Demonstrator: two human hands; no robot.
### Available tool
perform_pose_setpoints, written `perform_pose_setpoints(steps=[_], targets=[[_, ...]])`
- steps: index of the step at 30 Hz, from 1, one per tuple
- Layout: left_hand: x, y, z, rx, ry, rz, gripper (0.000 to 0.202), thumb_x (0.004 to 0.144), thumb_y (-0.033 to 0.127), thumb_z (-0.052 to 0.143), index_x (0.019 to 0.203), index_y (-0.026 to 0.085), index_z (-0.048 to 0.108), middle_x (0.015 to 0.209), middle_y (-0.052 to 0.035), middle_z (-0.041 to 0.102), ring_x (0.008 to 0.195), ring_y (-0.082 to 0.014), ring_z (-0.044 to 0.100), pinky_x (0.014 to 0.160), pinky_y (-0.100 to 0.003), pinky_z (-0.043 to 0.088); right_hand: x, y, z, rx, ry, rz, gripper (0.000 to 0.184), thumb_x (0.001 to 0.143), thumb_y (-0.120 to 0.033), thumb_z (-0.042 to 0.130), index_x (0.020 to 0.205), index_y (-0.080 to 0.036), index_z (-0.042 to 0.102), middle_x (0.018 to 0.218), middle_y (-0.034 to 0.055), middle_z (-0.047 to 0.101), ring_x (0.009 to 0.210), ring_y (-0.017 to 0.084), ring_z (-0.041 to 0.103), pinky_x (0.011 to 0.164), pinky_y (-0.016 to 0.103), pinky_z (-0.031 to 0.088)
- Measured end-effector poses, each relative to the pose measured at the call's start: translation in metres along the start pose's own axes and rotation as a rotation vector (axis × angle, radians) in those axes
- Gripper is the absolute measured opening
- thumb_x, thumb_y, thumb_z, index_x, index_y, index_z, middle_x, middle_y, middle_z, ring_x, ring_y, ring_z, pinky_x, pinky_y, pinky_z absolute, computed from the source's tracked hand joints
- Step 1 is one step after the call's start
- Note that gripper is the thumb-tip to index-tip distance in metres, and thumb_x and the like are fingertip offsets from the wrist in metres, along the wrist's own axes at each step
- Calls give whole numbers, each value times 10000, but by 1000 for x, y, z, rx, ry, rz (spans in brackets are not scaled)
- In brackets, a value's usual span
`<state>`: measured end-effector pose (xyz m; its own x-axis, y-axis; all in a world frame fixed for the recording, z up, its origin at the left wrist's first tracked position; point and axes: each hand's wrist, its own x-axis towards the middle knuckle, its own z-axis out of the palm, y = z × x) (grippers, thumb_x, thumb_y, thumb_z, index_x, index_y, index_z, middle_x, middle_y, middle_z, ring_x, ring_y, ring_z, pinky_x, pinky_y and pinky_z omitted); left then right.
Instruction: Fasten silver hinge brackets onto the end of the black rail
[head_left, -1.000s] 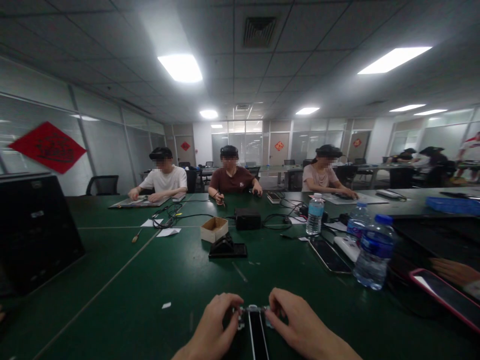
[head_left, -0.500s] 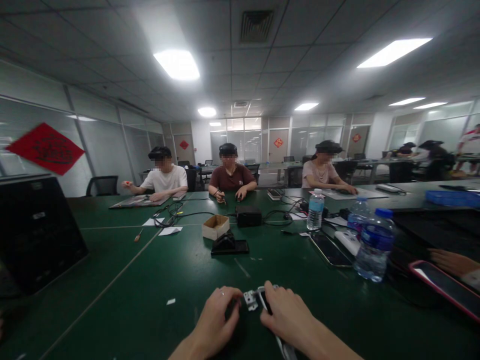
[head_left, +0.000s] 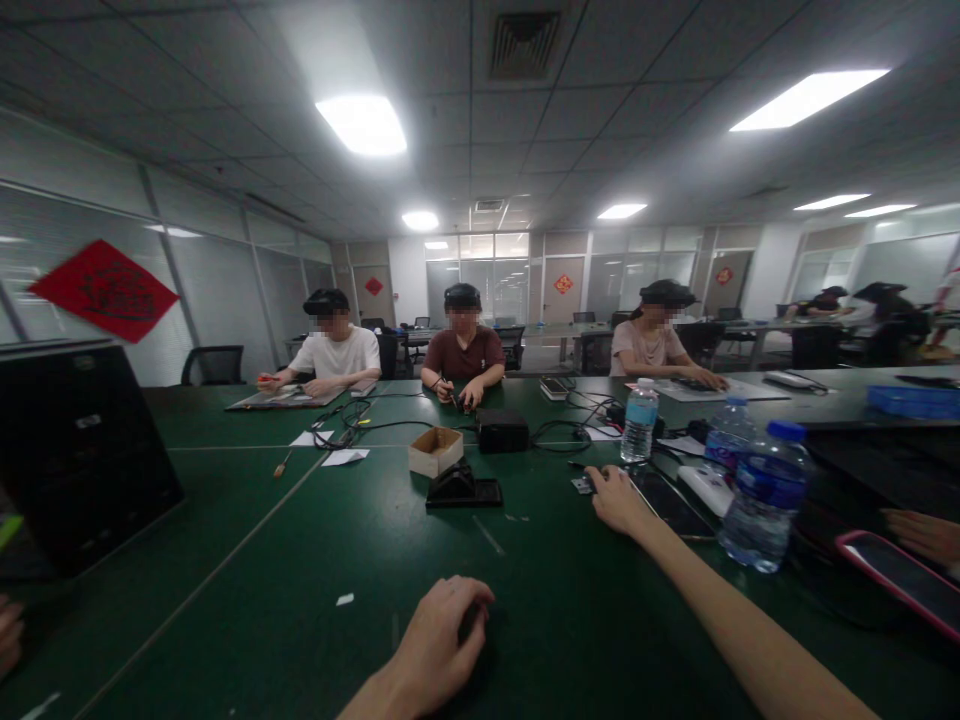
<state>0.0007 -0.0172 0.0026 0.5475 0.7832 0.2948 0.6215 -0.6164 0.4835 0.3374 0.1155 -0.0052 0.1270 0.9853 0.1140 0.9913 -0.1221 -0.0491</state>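
Reaching across the green table (head_left: 247, 560) with my right hand (head_left: 619, 500), I find the arm stretched forward and to the right, wrist low, forearm running in from the lower corner of the view; the stretch appears to be set by the position of a small metallic part (head_left: 581, 485), which lies well out from my body. The fingers (head_left: 598, 480) of that hand are drawn narrow at the part, almost pinching; whether they grip it or only touch it, I cannot tell. The part rests on the table just beside a black smartphone (head_left: 667, 505). My left hand (head_left: 442, 635) lies low in the view, back uppermost, fingers curled; it stays near my body, apparently because the reach needs only one arm; I cannot tell whether it holds anything. To the right stand three water bottles (head_left: 765, 495), with a white oblong unit (head_left: 705, 490) among them, seemingly kept aside from the work area. Ahead sit a cardboard box (head_left: 435, 450), a black stand (head_left: 463, 487) on a flat base and a black power unit (head_left: 502, 430) with cables. A co-worker's hand (head_left: 926, 535) lies at the right edge, near a pink-cased phone (head_left: 904, 570); three more people (head_left: 465, 345) sit across the table.
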Motion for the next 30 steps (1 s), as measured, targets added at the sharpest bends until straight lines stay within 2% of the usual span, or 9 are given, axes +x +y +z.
perform_pose_setpoints(steps=[3,9,15,20,27,30], targets=[[0,1,-1,3,-14,-4,232,849,94,449,1015,183,585,952,-48,650,847,-190,587,753,-297,473,11,6,13,-13,20,-56,532,877,-76,382,1377,-255,409,1375,137,366,1219,289,375,926,365,351],[1,-1,-1,1,-13,41,237,842,85,450,1012,188,579,940,-45,648,830,-184,589,762,-295,464,36,12,29,-48,22,-17,566,842,-71,417,1367,-280,438,1333,136,391,1186,321,374,911,405,356],[1,-15,11,17,-1,93,217,830,93,450,981,193,569,912,-44,639,811,-183,580,742,-287,459,57,13,36,-73,-8,33,508,839,-88,431,1303,-286,499,1277,138,413,1155,332,410,868,409,370],[1,-22,16,15,-8,119,229,812,91,463,984,198,570,895,-41,637,797,-180,579,718,-271,454,61,13,37,-62,13,64,546,838,-82,428,1350,-272,408,1274,150,404,1143,340,418,856,414,366],[4,-23,20,13,16,156,220,806,113,458,976,201,566,878,-44,647,782,-182,585,724,-276,448,57,13,37,-70,19,69,493,863,-109,422,1325,-281,435,1300,148,402,1149,340,419,870,425,358],[4,-26,21,12,8,154,221,797,114,463,971,199,571,867,-46,650,776,-182,584,703,-269,447,55,12,39,-85,18,76,525,864,-119,432,1363,-282,400,1321,154,394,1175,354,406,875,432,364]])
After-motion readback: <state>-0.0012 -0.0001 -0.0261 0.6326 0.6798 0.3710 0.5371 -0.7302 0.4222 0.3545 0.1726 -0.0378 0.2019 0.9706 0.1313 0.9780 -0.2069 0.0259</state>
